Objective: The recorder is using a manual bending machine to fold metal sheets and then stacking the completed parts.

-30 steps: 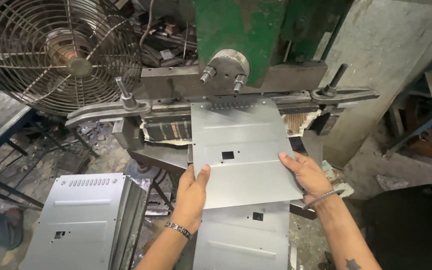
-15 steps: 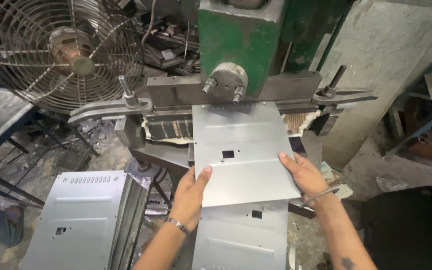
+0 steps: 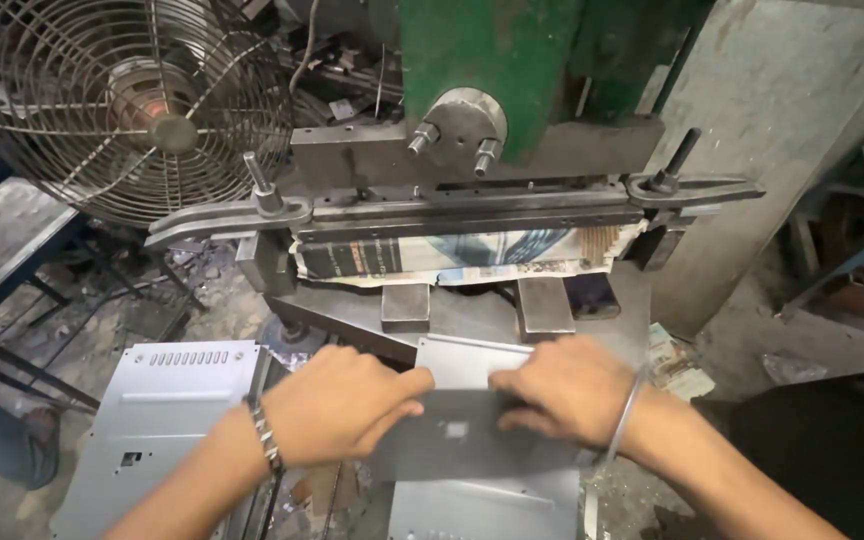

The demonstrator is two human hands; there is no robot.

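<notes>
Two hands [image 3: 347, 405] [image 3: 567, 390], three grey metal panels [image 3: 472, 440] [image 3: 167, 420] [image 3: 482, 505], one wire-caged fan [image 3: 127, 105], one green press [image 3: 512, 110].

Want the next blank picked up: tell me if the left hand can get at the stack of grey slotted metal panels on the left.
Probably yes: the left hand lies right beside the stack of grey slotted metal panels, with nothing between.

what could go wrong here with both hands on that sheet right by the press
1. The left hand and right hand press the metal sheet just below the press bar; fingers could get pinched.
2. The thin sheet edge may cut bare skin.
3. The bangle could snag.
</notes>
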